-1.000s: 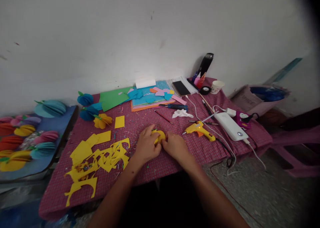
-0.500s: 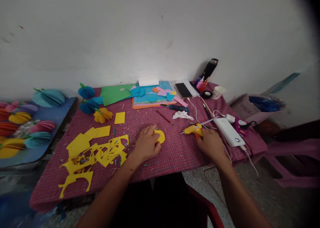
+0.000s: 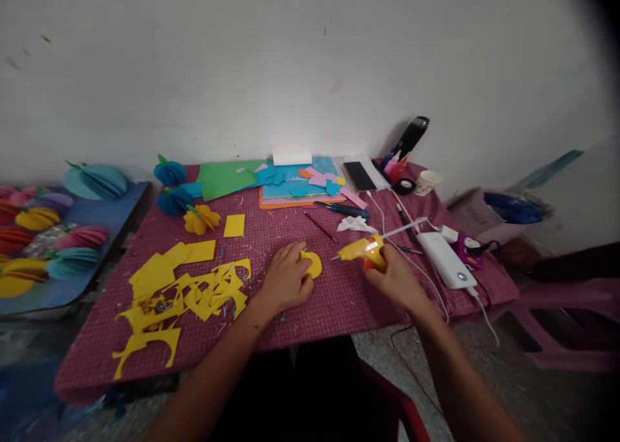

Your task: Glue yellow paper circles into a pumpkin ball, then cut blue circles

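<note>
Left hand (image 3: 288,277) hides left part of yellow paper piece (image 3: 314,264); fingers close together, pinch or press: can't tell. Piece is mid-worktop (image 3: 334,313), nearer front edge. Right hand (image 3: 394,275) wraps yellow glue gun (image 3: 358,248), covering the handle. Vs half a second ago: nozzle closer to piece, left hand unchanged.

free cloth (image 3: 339,306) between forearms (image 3: 237,342) — beyond, glue gun (image 3: 356,249), pencil (image 3: 320,226) and tissue (image 3: 354,223) in way

Single head-worn view, close in above table (image 3: 324,316), facing forward and down past left hand (image 3: 287,276) and right hand (image 3: 396,276) to wall (image 3: 217,73).
</note>
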Tool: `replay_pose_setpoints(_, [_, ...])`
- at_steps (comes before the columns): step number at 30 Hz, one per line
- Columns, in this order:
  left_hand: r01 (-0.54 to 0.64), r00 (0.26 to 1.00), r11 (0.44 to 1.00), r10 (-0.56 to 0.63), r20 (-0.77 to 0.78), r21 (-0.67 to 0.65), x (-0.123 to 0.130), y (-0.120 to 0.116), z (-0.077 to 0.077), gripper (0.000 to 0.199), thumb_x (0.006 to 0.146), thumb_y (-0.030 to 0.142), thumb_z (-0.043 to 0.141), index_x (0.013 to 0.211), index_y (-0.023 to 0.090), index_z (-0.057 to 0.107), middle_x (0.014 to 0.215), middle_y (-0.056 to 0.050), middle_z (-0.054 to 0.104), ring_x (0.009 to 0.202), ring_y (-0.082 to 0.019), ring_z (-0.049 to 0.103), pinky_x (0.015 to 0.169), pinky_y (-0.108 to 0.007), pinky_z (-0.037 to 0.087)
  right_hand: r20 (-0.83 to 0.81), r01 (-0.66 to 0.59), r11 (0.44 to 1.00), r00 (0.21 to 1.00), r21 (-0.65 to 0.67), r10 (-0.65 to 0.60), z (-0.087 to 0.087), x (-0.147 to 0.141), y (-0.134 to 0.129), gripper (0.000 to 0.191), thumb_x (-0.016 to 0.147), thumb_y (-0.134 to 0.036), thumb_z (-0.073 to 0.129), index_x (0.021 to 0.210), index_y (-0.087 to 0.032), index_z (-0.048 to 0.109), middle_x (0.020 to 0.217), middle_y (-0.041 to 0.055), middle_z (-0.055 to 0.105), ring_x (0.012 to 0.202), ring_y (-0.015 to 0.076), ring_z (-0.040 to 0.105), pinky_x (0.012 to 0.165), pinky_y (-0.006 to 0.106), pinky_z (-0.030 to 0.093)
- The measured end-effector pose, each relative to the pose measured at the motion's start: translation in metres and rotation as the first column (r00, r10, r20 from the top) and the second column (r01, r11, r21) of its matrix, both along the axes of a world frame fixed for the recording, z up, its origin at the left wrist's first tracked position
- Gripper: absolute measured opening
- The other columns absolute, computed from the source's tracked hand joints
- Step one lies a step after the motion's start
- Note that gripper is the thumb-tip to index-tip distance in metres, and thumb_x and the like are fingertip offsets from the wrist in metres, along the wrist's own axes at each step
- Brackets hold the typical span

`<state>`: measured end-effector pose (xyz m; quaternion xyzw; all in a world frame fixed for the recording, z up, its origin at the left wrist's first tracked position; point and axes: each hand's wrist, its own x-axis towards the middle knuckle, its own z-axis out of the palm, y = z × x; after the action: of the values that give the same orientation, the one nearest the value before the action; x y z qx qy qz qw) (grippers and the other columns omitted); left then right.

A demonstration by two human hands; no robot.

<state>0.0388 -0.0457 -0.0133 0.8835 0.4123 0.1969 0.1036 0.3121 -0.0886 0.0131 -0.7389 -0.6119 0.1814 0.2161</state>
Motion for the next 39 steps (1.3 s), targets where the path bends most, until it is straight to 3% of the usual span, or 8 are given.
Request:
replay_pose_setpoints(4, [-0.001, 1.000, 1.000, 0.001, 0.021, -0.003, -0.001, 0.000, -0.003, 0.019, 0.080, 0.020, 0.061, 0.098, 0.018, 0.066, 0.145, -0.013, 0.049, 0.135, -0.032, 0.043, 0.116, -0.051, 0.034, 0.223, -0.014, 1.000, 0.975, 0.000, 0.014, 0.002, -0.025, 0.005, 0.040, 0.082, -0.049, 0.063, 0.105, -0.018, 0.052, 0.090, 0.0093, 0.069, 0.073, 0.0236, 0.064, 0.059, 0.029, 0.036])
replay_pose_setpoints(7, [0.003, 0.999, 1.000, -0.002, 0.047, -0.013, -0.001, 0.000, -0.004, 0.020, 0.080, 0.020, 0.061, 0.099, 0.019, 0.066, 0.146, -0.013, 0.048, 0.135, -0.032, 0.043, 0.116, -0.052, 0.033, 0.405, -0.014, 0.999, 0.914, 0.049, -0.007, -0.005, -0.032, 0.009, 0.031, 0.087, -0.044, 0.058, 0.101, -0.017, 0.052, 0.090, 0.0114, 0.069, 0.076, 0.0247, 0.065, 0.062, 0.031, 0.035])
replay_pose_setpoints(13, [0.012, 0.999, 1.000, -0.011, 0.038, -0.010, -0.001, 0.002, -0.005, 0.021, 0.081, 0.021, 0.061, 0.101, 0.019, 0.066, 0.144, -0.012, 0.049, 0.135, -0.032, 0.043, 0.115, -0.052, 0.035, 0.537, -0.154, 0.980, 0.841, 0.123, 0.064, -0.014, -0.031, 0.011, 0.019, 0.088, -0.035, 0.056, 0.094, -0.017, 0.054, 0.089, 0.0101, 0.068, 0.080, 0.0243, 0.063, 0.066, 0.032, 0.036])
replay_pose_setpoints(20, [0.011, 1.000, 1.000, -0.011, 0.029, -0.008, -0.001, 0.001, -0.005, 0.020, 0.081, 0.022, 0.061, 0.099, 0.018, 0.065, 0.144, -0.013, 0.048, 0.135, -0.031, 0.043, 0.115, -0.051, 0.035, 0.579, -0.187, 0.975, 0.811, 0.123, 0.082, -0.015, -0.032, 0.011, 0.014, 0.087, -0.030, 0.056, 0.092, -0.017, 0.056, 0.086, 0.0078, 0.066, 0.076, 0.0227, 0.060, 0.064, 0.032, 0.033])
replay_pose_setpoints(39, [0.009, 0.999, 1.000, -0.008, 0.047, -0.018, -0.001, 0.001, -0.005, 0.019, 0.080, 0.021, 0.061, 0.098, 0.019, 0.065, 0.144, -0.012, 0.048, 0.135, -0.031, 0.043, 0.116, -0.052, 0.034, 0.549, -0.181, 0.974, 0.832, 0.139, 0.076, -0.011, -0.028, 0.011, 0.015, 0.089, -0.029, 0.054, 0.095, -0.016, 0.060, 0.095, 0.0108, 0.066, 0.085, 0.0236, 0.059, 0.072, 0.032, 0.037])
